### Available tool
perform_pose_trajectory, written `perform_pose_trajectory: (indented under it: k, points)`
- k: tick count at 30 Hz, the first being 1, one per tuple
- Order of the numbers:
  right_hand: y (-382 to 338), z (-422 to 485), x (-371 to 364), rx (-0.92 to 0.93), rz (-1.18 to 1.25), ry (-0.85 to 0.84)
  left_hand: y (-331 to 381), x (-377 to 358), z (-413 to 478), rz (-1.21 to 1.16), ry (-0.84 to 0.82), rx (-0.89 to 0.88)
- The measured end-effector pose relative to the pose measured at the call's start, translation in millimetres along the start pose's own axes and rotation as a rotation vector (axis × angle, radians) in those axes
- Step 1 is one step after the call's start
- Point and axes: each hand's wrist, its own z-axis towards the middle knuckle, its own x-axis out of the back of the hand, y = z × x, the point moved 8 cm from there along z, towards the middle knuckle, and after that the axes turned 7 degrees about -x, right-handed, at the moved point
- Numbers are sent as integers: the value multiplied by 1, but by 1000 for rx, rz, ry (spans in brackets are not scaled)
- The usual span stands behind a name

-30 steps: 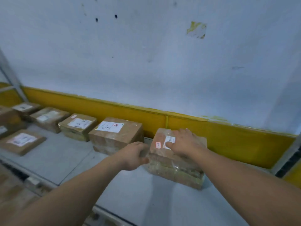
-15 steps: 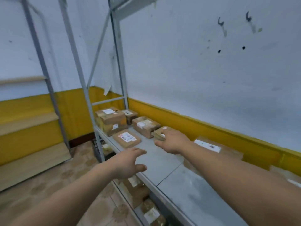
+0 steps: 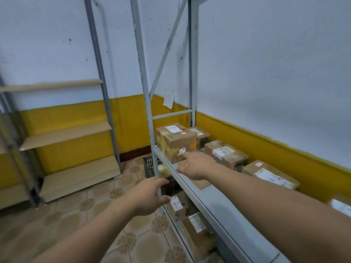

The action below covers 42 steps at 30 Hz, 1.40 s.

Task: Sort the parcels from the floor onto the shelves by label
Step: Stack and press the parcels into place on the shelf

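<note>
Our right hand [image 3: 197, 166] hangs over the front edge of the grey shelf [image 3: 214, 198], empty, fingers apart and loose. Its forefinger reaches out to the small label on the front of the big box [image 3: 176, 141] at the far end of the shelf; we cannot tell whether the tip touches it. Our left hand [image 3: 150, 196] floats just off the shelf's front edge, out over the floor side. It is also empty, with fingers spread and thumb out.

The parcels we see lie on the shelf:
- A small box [image 3: 201, 136] sits behind the big one, against the shelf's back upright.
- A taped box [image 3: 226, 154] stands further along the shelf toward us.
- A flat parcel [image 3: 271, 175] lies next after it, by the shelf's back edge.
- A thin brown parcel [image 3: 201, 184] lies partly hidden under our right wrist.

Below the shelf, on its lower level, are two labelled parcels [image 3: 177, 205] [image 3: 197, 230]. A black crate [image 3: 150, 166] sits past them, beneath the shelf's far end. A paper slip [image 3: 169, 99] hangs on the frame above the shelf. Well to the left of the shelf, across the tiled floor [image 3: 95, 215], stands a rack of wooden boards [image 3: 66, 133].
</note>
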Motion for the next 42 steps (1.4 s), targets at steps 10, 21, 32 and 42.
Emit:
perform_pose_trajectory:
  k: [10, 21, 32, 42]
  points:
    - [-75, 194, -27, 153, -22, -99, -139, 29, 124, 61, -54, 173]
    - [-228, 382, -75, 220, -64, -179, -359, 71, 211, 22, -30, 263]
    - [-299, 564, -128, 55, 5, -273, -543, 107, 338, -24, -168, 201]
    - [-256, 739, -204, -219, 155, -404, -637, 74, 518, -23, -324, 107]
